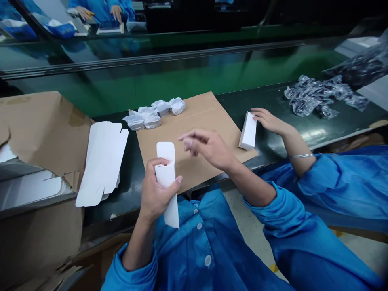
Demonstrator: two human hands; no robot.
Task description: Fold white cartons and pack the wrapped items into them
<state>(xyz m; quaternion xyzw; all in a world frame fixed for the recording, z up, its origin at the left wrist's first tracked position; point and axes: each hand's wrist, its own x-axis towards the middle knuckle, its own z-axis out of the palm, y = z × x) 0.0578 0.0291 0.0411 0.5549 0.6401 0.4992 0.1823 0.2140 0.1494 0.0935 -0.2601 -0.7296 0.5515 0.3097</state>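
Note:
My left hand [156, 196] is wrapped round a narrow white carton [166, 176], held tilted above the table's front edge. The carton's top flap stands up, and my index finger lies at that end. To its right, my right hand [214, 148] hovers over a brown cardboard sheet [198, 115] with nothing in it. Its index finger is stretched out and the other fingers are partly curled, slightly blurred. Several small items in whitish wrapping [151, 115] lie along the sheet's far left edge. Flat white carton blanks [104, 161] are stacked at the left.
A co-worker's hand [269, 120] touches a closed white box [248, 131] on the sheet's right side. Plastic-bagged pieces [321, 95] lie at the far right. A large brown cardboard box [39, 125] holds more white blanks. Another person's hands [116, 13] show across the line.

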